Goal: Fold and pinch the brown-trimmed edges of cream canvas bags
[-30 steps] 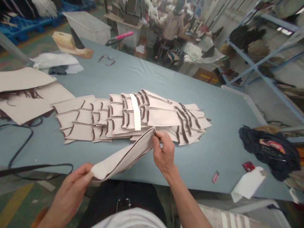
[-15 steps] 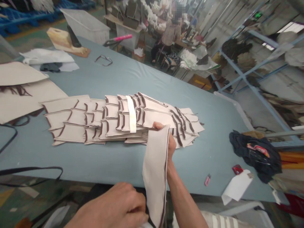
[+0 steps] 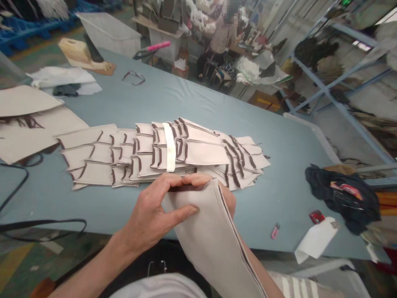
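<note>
Gripping the long beige fabric panel with dark brown edging (image 3: 206, 236) in both hands, you have it at the lower centre of the frame, with its upper end raised and its lower end running out past the bottom edge. Your left hand (image 3: 155, 209) is closed on the upper left corner, thumb flat against the near face and fingers behind the dark edge. Your right hand (image 3: 228, 199) is closed around the upper end from behind, its fingertips curled over the edge beside your left fingers (its thumb is hidden by the fabric, so you cannot tell where it presses).

Just beyond your hands, across the middle of the frame, lies the low pile of overlapping beige fabric pieces with dark brown edges (image 3: 207, 152), with a short cream-white strip (image 3: 169, 147) across it. All of this pile rests on the broad blue-green covered table (image 3: 173, 97). Toward the lower right of the frame you have a small pink object (image 3: 275, 231) and a folded white sheet (image 3: 316, 241); at the right, a crumpled dark cloth bundle (image 3: 338, 198). Thin-framed dark eyeglasses (image 3: 143, 78) lie at the upper left.
</note>
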A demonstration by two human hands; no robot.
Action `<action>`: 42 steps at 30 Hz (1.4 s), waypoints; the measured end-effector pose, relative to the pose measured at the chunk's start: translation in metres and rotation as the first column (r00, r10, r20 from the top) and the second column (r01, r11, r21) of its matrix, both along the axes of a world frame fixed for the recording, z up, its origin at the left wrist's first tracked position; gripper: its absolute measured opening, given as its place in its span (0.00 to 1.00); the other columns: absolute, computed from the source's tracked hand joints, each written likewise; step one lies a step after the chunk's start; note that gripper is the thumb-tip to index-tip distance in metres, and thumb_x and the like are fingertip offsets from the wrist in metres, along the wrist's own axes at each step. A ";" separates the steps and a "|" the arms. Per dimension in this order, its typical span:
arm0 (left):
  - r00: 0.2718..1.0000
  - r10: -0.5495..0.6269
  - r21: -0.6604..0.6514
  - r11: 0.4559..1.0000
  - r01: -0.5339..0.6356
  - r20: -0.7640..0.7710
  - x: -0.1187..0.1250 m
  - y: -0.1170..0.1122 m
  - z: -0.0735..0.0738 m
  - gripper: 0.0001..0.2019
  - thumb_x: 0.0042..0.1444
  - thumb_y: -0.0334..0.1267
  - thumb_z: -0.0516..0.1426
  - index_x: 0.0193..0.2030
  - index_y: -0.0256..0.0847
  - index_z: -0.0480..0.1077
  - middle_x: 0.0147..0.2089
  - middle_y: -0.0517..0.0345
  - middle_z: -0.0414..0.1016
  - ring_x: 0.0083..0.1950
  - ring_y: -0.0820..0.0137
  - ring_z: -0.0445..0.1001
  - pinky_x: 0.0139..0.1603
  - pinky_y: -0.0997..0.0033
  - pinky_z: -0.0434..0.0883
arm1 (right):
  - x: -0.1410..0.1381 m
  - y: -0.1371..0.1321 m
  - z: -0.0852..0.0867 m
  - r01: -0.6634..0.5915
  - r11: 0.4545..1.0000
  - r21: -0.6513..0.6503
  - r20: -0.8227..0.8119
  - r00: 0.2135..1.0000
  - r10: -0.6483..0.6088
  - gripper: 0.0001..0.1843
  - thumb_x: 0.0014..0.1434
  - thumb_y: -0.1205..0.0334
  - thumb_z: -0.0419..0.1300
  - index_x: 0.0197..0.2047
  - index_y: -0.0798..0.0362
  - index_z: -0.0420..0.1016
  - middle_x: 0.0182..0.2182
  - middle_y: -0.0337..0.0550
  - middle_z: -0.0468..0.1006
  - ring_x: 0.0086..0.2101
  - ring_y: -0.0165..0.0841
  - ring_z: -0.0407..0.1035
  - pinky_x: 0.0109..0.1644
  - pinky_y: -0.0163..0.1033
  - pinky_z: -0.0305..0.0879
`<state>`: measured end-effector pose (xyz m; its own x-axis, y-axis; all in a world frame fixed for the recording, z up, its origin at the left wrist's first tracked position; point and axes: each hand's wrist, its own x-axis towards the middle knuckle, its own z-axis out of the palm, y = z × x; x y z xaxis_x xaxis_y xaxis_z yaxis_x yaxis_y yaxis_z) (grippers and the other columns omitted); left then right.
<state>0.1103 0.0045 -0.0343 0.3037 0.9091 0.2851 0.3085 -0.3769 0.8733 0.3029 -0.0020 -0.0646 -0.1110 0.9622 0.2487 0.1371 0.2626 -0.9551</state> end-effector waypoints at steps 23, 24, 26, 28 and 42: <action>0.955 -0.281 -0.578 0.797 0.175 -0.099 -0.045 -0.024 0.032 0.11 0.62 0.40 0.54 0.35 0.39 0.76 0.32 0.60 0.76 0.34 0.69 0.70 0.35 0.72 0.66 | -0.016 -0.010 0.012 -0.343 0.939 0.037 0.445 0.847 0.292 0.11 0.70 0.68 0.56 0.47 0.50 0.79 0.36 0.44 0.82 0.38 0.37 0.73 0.46 0.42 0.69; 0.951 -0.284 -0.569 0.805 0.169 -0.120 -0.044 -0.027 0.032 0.12 0.63 0.39 0.53 0.35 0.39 0.76 0.32 0.60 0.77 0.34 0.69 0.71 0.35 0.72 0.66 | -0.016 -0.010 0.012 -0.342 0.939 0.025 0.434 0.850 0.298 0.11 0.68 0.70 0.57 0.46 0.50 0.79 0.36 0.44 0.82 0.38 0.36 0.72 0.46 0.42 0.69; 0.946 -0.286 -0.536 0.828 0.165 -0.151 -0.043 -0.031 0.034 0.11 0.63 0.37 0.53 0.34 0.40 0.75 0.32 0.60 0.76 0.34 0.70 0.71 0.35 0.72 0.66 | -0.015 -0.011 0.015 -0.353 0.935 0.002 0.392 0.861 0.324 0.10 0.64 0.72 0.57 0.42 0.49 0.78 0.35 0.42 0.82 0.38 0.37 0.72 0.45 0.42 0.68; 0.950 -0.278 -0.501 0.848 0.172 -0.145 -0.042 -0.034 0.037 0.11 0.63 0.36 0.52 0.31 0.41 0.73 0.31 0.62 0.75 0.33 0.70 0.70 0.34 0.73 0.64 | -0.013 -0.011 0.019 -0.399 0.916 -0.038 0.310 0.867 0.390 0.07 0.62 0.69 0.57 0.38 0.49 0.75 0.34 0.42 0.81 0.37 0.37 0.72 0.42 0.41 0.67; 0.991 -0.130 -0.479 0.871 0.107 -0.016 -0.045 -0.033 0.045 0.10 0.60 0.38 0.55 0.28 0.42 0.71 0.26 0.63 0.69 0.29 0.71 0.64 0.30 0.72 0.63 | -0.028 0.001 0.042 -0.479 0.863 -0.160 0.121 0.858 0.498 0.16 0.59 0.48 0.72 0.39 0.50 0.75 0.34 0.35 0.78 0.32 0.29 0.67 0.39 0.36 0.65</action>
<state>0.0650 -0.0281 0.0104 0.4199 0.8874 -0.1903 0.3323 0.0448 0.9421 0.2745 -0.0007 -0.0225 -0.6016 0.7952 0.0759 0.1683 0.2191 -0.9611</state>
